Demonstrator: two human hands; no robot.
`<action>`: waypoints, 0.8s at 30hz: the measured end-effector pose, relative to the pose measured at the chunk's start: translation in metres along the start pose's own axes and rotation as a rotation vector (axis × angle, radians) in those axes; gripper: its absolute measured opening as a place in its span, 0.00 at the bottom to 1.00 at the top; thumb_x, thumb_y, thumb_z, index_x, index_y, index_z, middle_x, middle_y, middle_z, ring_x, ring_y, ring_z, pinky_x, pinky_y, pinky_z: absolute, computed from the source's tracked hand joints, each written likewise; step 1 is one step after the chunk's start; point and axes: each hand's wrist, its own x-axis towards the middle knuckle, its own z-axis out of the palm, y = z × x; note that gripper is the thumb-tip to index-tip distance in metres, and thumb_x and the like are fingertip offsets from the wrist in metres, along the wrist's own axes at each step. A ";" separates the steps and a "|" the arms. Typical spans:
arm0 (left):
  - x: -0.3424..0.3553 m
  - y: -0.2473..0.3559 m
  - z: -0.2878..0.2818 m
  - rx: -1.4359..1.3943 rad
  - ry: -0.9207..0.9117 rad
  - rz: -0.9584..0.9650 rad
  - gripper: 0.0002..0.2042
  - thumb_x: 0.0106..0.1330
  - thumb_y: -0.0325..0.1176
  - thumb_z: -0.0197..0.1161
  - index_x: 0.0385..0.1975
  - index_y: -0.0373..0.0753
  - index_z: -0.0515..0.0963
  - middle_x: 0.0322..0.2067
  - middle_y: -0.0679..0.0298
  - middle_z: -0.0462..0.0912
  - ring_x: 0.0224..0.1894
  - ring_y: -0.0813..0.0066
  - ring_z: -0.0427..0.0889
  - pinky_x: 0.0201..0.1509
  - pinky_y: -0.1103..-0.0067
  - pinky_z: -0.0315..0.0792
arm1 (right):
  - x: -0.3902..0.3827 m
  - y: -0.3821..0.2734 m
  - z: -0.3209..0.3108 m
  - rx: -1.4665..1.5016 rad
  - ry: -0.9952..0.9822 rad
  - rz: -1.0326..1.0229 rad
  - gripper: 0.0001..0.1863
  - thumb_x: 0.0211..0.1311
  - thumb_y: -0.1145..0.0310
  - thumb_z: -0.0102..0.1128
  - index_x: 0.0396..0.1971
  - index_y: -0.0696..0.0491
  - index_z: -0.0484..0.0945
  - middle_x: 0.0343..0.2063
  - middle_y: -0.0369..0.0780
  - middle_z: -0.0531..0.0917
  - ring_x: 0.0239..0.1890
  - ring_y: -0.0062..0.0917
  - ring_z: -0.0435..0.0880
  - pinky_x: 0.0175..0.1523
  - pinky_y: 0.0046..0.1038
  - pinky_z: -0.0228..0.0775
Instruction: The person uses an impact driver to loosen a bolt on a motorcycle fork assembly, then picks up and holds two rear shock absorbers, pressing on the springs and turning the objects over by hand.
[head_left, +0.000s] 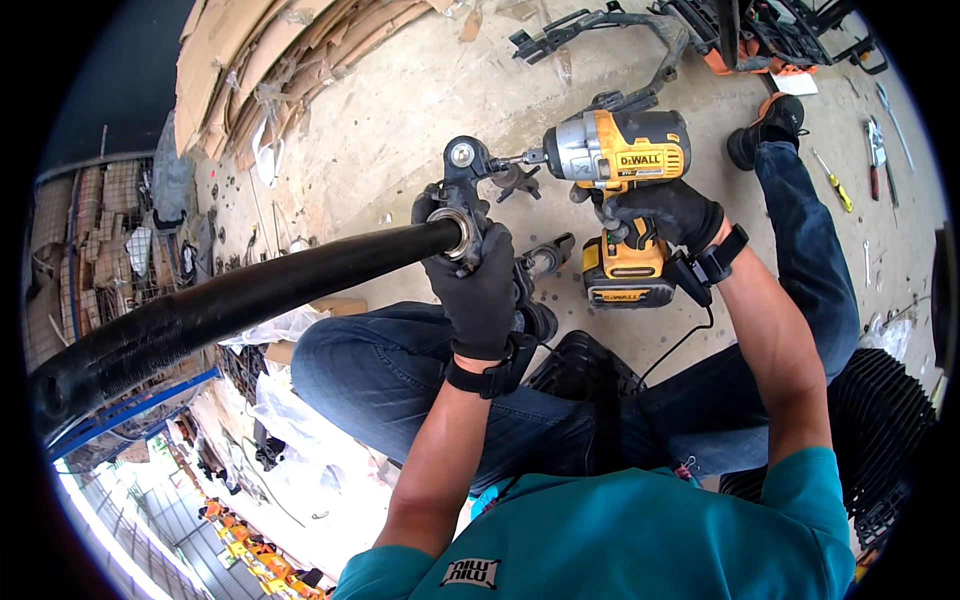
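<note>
My left hand, in a black glove, is closed around a black metal bracket at the end of a long thick black tube. A shiny ring sits where the tube meets the bracket. A round silver bolt head or bearing shows at the bracket's top. My right hand, also gloved, grips the handle of a yellow and black cordless impact wrench. Its thin bit points left and reaches the bracket's side; whether it sits in a fastener is too small to tell.
Flattened cardboard is stacked at the far left. A black metal frame lies at the back. At right are a yellow-handled screwdriver, red-handled pliers and a wrench. Another metal joint lies between my legs.
</note>
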 end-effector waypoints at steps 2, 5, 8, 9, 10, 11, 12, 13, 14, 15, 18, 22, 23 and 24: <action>0.000 0.002 0.001 -0.002 0.000 -0.016 0.34 0.58 0.13 0.59 0.66 0.33 0.56 0.40 0.64 0.73 0.38 0.82 0.73 0.41 0.83 0.72 | 0.000 -0.001 -0.001 0.000 0.002 0.010 0.22 0.58 0.72 0.64 0.53 0.61 0.76 0.30 0.36 0.81 0.28 0.17 0.80 0.36 0.20 0.75; 0.000 -0.001 -0.001 0.006 0.008 -0.001 0.34 0.58 0.13 0.59 0.66 0.33 0.56 0.40 0.63 0.74 0.39 0.82 0.73 0.42 0.83 0.72 | 0.002 0.000 -0.004 0.016 0.007 -0.001 0.17 0.59 0.73 0.65 0.48 0.59 0.78 0.32 0.37 0.83 0.29 0.19 0.82 0.35 0.20 0.77; 0.002 -0.003 -0.004 0.053 0.001 0.039 0.34 0.58 0.13 0.58 0.66 0.33 0.55 0.41 0.62 0.74 0.40 0.80 0.74 0.43 0.83 0.73 | 0.006 0.003 -0.009 -0.002 0.009 -0.018 0.15 0.59 0.74 0.65 0.46 0.58 0.79 0.32 0.38 0.84 0.30 0.20 0.83 0.35 0.21 0.78; 0.001 -0.003 -0.003 0.071 -0.003 0.053 0.34 0.58 0.13 0.58 0.66 0.33 0.55 0.41 0.62 0.74 0.41 0.79 0.75 0.44 0.83 0.73 | 0.005 0.004 -0.010 -0.017 0.010 -0.022 0.15 0.59 0.74 0.64 0.46 0.58 0.79 0.32 0.38 0.84 0.30 0.20 0.83 0.35 0.21 0.78; 0.000 -0.003 -0.002 0.060 0.006 0.056 0.34 0.58 0.13 0.58 0.66 0.33 0.55 0.42 0.61 0.74 0.42 0.78 0.76 0.44 0.83 0.73 | 0.004 0.003 -0.010 -0.012 0.002 -0.011 0.17 0.59 0.73 0.64 0.49 0.59 0.78 0.32 0.37 0.83 0.29 0.19 0.82 0.36 0.20 0.77; -0.002 -0.003 -0.001 0.050 0.013 0.058 0.34 0.58 0.13 0.58 0.66 0.33 0.56 0.42 0.61 0.75 0.43 0.77 0.76 0.45 0.82 0.73 | 0.003 0.002 -0.009 -0.006 -0.006 -0.002 0.20 0.58 0.72 0.65 0.51 0.60 0.77 0.31 0.36 0.82 0.29 0.18 0.81 0.36 0.20 0.76; -0.003 -0.003 0.001 0.037 0.013 0.056 0.34 0.58 0.13 0.58 0.66 0.33 0.56 0.43 0.60 0.75 0.44 0.76 0.77 0.46 0.82 0.74 | 0.002 0.002 -0.009 0.002 -0.004 0.008 0.22 0.58 0.72 0.65 0.53 0.61 0.77 0.30 0.35 0.82 0.29 0.17 0.80 0.36 0.20 0.75; -0.003 -0.003 0.003 0.035 0.016 0.051 0.33 0.58 0.14 0.58 0.66 0.33 0.56 0.43 0.60 0.75 0.45 0.75 0.77 0.47 0.82 0.74 | 0.002 0.003 -0.008 0.025 -0.015 0.016 0.23 0.57 0.72 0.64 0.53 0.61 0.77 0.30 0.36 0.82 0.28 0.17 0.80 0.36 0.20 0.75; -0.003 -0.001 0.004 0.034 0.019 0.047 0.33 0.59 0.14 0.58 0.65 0.33 0.56 0.44 0.59 0.75 0.46 0.75 0.78 0.47 0.81 0.74 | 0.004 0.004 -0.007 0.048 -0.026 0.025 0.23 0.57 0.72 0.64 0.53 0.62 0.76 0.30 0.37 0.82 0.28 0.18 0.80 0.35 0.20 0.75; -0.003 0.000 0.005 0.034 0.024 0.044 0.32 0.59 0.14 0.58 0.65 0.33 0.56 0.44 0.59 0.75 0.48 0.74 0.78 0.48 0.81 0.74 | 0.005 0.005 -0.005 0.071 -0.039 0.033 0.23 0.56 0.72 0.64 0.53 0.62 0.76 0.30 0.37 0.82 0.27 0.18 0.80 0.35 0.20 0.75; -0.002 -0.001 0.005 0.044 -0.013 0.026 0.32 0.60 0.15 0.58 0.65 0.33 0.56 0.45 0.58 0.75 0.49 0.73 0.79 0.49 0.80 0.74 | 0.008 0.013 -0.001 0.199 -0.069 0.023 0.23 0.55 0.72 0.65 0.52 0.62 0.77 0.28 0.38 0.82 0.26 0.18 0.80 0.33 0.20 0.75; -0.004 0.006 0.008 0.051 -0.017 0.019 0.32 0.60 0.14 0.58 0.65 0.33 0.55 0.45 0.59 0.75 0.48 0.74 0.78 0.49 0.80 0.74 | 0.007 0.015 -0.006 0.172 -0.075 0.053 0.22 0.56 0.73 0.64 0.52 0.62 0.77 0.30 0.38 0.83 0.26 0.18 0.80 0.34 0.21 0.75; -0.004 0.005 0.005 0.049 -0.027 0.024 0.33 0.60 0.14 0.58 0.65 0.33 0.55 0.45 0.59 0.75 0.48 0.74 0.78 0.49 0.80 0.74 | 0.007 0.015 -0.008 0.129 -0.063 0.039 0.22 0.56 0.73 0.64 0.52 0.62 0.77 0.31 0.39 0.83 0.27 0.19 0.80 0.35 0.21 0.76; -0.004 0.002 0.002 0.047 -0.038 0.032 0.33 0.60 0.14 0.58 0.66 0.33 0.55 0.45 0.59 0.75 0.48 0.74 0.78 0.49 0.80 0.74 | 0.007 0.013 -0.011 0.085 -0.051 0.021 0.22 0.56 0.73 0.63 0.52 0.62 0.77 0.32 0.39 0.83 0.27 0.19 0.80 0.35 0.21 0.76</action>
